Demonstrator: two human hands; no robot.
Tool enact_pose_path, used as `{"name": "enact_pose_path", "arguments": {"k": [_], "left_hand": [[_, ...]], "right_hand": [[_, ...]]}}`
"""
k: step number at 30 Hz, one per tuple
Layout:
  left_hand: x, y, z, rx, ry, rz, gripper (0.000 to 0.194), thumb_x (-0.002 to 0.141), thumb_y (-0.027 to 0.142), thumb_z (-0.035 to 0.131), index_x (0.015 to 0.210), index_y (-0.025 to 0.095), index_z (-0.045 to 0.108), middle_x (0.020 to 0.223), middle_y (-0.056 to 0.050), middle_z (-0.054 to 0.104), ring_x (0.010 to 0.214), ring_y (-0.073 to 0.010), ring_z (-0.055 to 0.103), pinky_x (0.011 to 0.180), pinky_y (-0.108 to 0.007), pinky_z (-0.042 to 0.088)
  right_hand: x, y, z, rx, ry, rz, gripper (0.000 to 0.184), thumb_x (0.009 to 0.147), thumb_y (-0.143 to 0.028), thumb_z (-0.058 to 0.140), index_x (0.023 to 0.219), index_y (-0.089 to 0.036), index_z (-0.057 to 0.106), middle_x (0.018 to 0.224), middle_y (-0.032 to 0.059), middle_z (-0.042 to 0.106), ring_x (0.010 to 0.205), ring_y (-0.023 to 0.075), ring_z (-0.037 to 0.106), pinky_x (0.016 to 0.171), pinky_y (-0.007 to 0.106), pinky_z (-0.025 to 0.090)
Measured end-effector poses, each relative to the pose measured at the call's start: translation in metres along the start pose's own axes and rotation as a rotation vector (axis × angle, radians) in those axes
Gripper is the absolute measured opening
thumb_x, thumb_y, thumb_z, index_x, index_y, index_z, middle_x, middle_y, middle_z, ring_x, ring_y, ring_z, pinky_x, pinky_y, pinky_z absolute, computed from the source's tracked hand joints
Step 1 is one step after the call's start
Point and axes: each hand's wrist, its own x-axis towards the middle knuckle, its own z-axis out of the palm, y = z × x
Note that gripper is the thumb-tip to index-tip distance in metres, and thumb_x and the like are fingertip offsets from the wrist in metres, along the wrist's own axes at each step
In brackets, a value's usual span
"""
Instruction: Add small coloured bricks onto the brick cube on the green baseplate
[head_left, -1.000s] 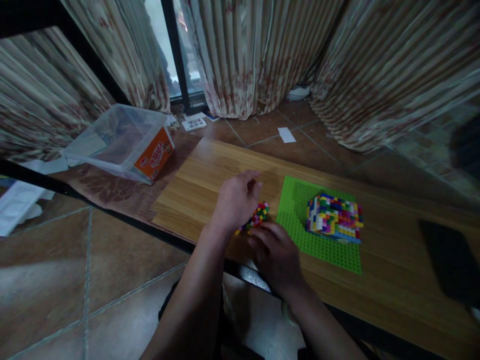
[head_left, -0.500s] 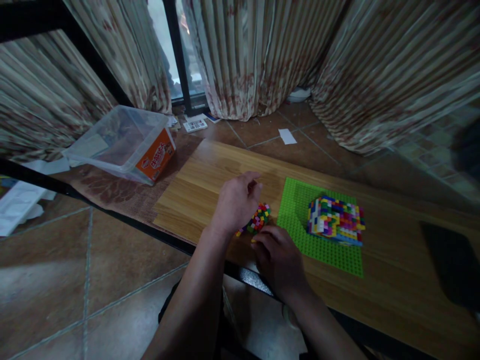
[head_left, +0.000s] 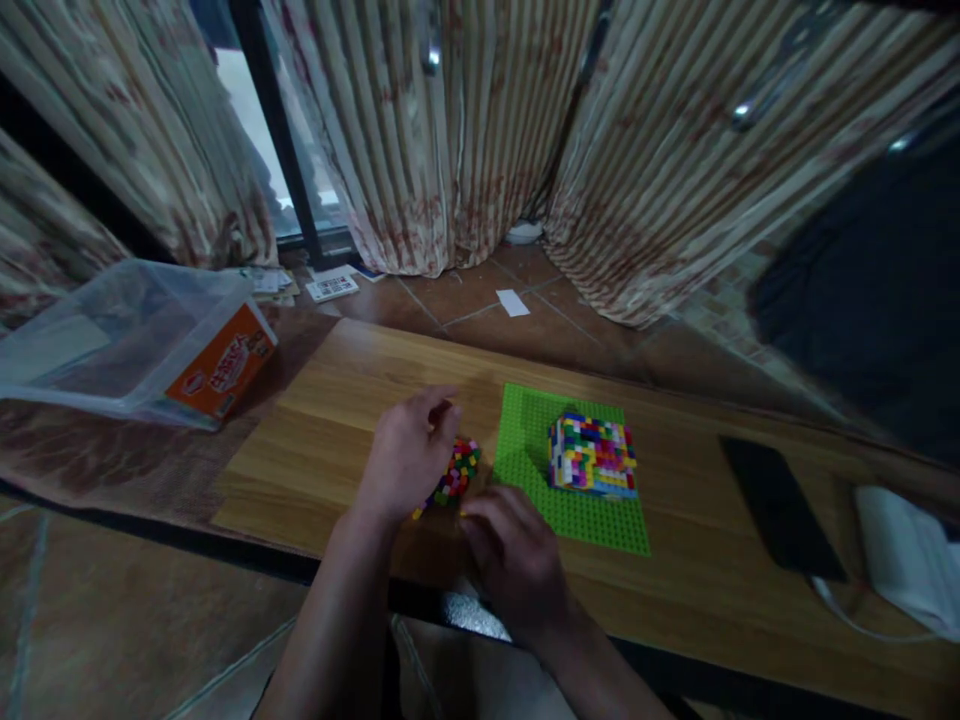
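A small pile of mixed-colour toy bricks [head_left: 459,470] lies on the wooden tabletop. My left hand [head_left: 409,455] is at the pile's left side, partly over it, fingers curved and apart, with nothing visible in them. Just right of the pile, near the table's front edge, my right hand [head_left: 517,555] has its thumb and forefinger pinched on a small yellow brick [head_left: 466,514], of which only a bit shows. A green studded baseplate [head_left: 521,440] lies right of the pile. On it stands a block-shaped structure of many-coloured bricks [head_left: 592,455].
At the far left is a clear plastic bin [head_left: 135,340] with an orange label. A black phone [head_left: 784,505] lies on the table's right, with a cable and a white object [head_left: 907,555] beside it. Behind the table hang striped curtains [head_left: 480,130]. A dark shape [head_left: 870,290] stands at right.
The view has swung to the right, bringing the whole phone, the white object and more of the dark shape into sight. Both hands keep nearly the same places by the pile.
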Motion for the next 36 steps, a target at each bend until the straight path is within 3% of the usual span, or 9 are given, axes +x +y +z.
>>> {"name": "enact_pose_path", "arguments": {"k": [6,10,16,22,32,36], "left_hand": [[0.0,-0.001,0.0,-0.012,-0.021,-0.007,0.036,0.089,0.032,0.054,0.116,0.014,0.071,0.102,-0.01,0.078,0.089,-0.0235,0.073,0.084,-0.036,0.055],[0.001,0.0,0.001,-0.001,-0.03,-0.017,0.038,0.09,0.035,0.053,0.116,0.014,0.07,0.1,-0.01,0.078,0.088,-0.0239,0.073,0.084,-0.036,0.055],[0.001,0.002,0.004,0.014,-0.029,-0.012,0.036,0.089,0.034,0.053,0.114,0.015,0.07,0.099,-0.009,0.078,0.087,-0.0232,0.073,0.083,-0.035,0.055],[0.002,0.002,0.005,0.011,-0.032,-0.01,0.036,0.089,0.034,0.053,0.114,0.015,0.071,0.098,-0.009,0.078,0.086,-0.023,0.073,0.08,-0.034,0.056],[0.002,0.001,0.006,0.034,-0.043,-0.007,0.038,0.089,0.035,0.053,0.117,0.014,0.07,0.099,-0.01,0.078,0.085,-0.0234,0.073,0.081,-0.035,0.056],[0.001,0.002,0.005,0.026,-0.044,-0.016,0.039,0.089,0.035,0.053,0.117,0.013,0.07,0.098,-0.01,0.078,0.086,-0.0236,0.072,0.083,-0.035,0.055]], "right_hand": [[0.004,0.01,-0.046,-0.05,0.143,0.118,0.02,0.095,-0.016,0.057,0.11,-0.023,0.068,0.099,0.0032,0.072,0.092,0.0148,0.068,0.08,0.027,0.055],[0.0,0.035,-0.082,-0.135,0.31,0.228,0.015,0.094,-0.024,0.061,0.103,-0.023,0.072,0.102,0.0042,0.073,0.094,0.017,0.07,0.083,0.03,0.056],[-0.009,0.066,-0.118,-0.251,0.465,0.499,0.021,0.088,-0.037,0.065,0.093,-0.02,0.075,0.087,0.005,0.076,0.077,0.0197,0.071,0.069,0.031,0.057],[-0.012,0.077,-0.123,-0.163,0.366,0.516,0.021,0.085,-0.04,0.068,0.087,-0.022,0.077,0.098,0.0066,0.072,0.083,0.0192,0.068,0.069,0.032,0.056],[-0.01,0.088,-0.111,0.071,0.432,0.604,0.019,0.074,-0.04,0.078,0.08,-0.022,0.078,0.103,0.0071,0.068,0.092,0.0198,0.067,0.074,0.034,0.057],[-0.008,0.088,-0.109,0.261,0.486,0.74,0.024,0.066,-0.037,0.084,0.083,-0.021,0.077,0.097,0.0054,0.072,0.088,0.0186,0.067,0.074,0.034,0.057]]}}
